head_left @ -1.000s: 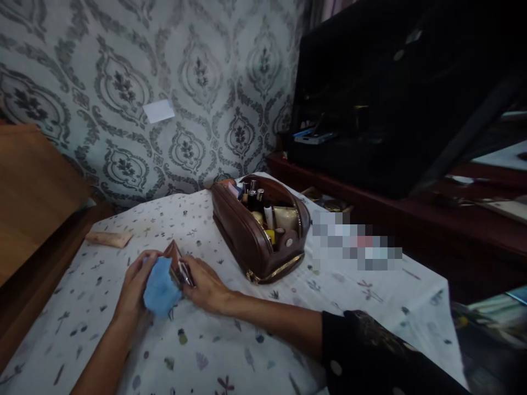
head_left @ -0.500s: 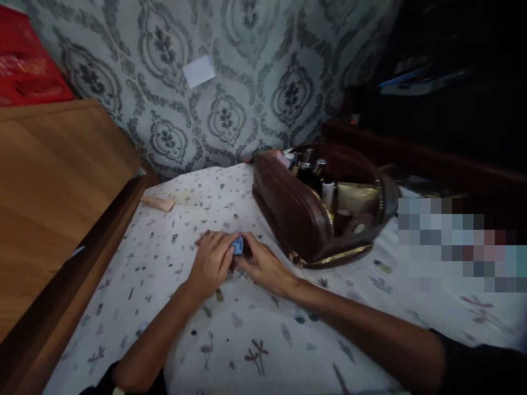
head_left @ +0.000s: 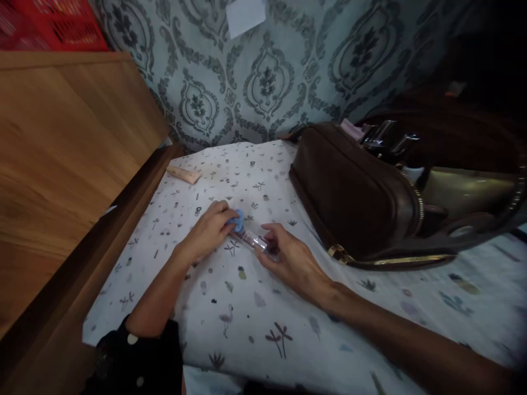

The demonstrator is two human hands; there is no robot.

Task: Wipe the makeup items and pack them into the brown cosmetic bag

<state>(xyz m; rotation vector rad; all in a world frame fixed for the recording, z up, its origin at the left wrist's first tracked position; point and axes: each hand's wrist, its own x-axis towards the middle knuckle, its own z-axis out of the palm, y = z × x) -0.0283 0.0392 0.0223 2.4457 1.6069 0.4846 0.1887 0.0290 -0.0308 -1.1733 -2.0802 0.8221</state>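
Between finger and thumb, my left hand (head_left: 212,227) pinches a small blue plastic piece (head_left: 237,220) whose exact kind I cannot make out. A slim, clear, shiny tube (head_left: 254,240) extends from beside the blue piece toward my right hand (head_left: 288,258). The thumb and fingers of my right hand are around the tube's near-right end, partly hiding it. Motion blur hides whether the tube and the blue piece are joined. Both hands are just above a white patterned sheet (head_left: 255,329).
An open brown bag (head_left: 349,197) with cosmetics inside stands at the right. A beige squeeze tube (head_left: 183,175) lies on the sheet at the far left. A wooden panel (head_left: 74,131) borders the left side, with a red basket (head_left: 69,27) above; patterned wallpaper (head_left: 267,82) is behind.
My hands have drawn apart, exposing the clear tube between them; the blue piece stays at my left fingertips. The view has shifted, so the bag appears larger and farther right.
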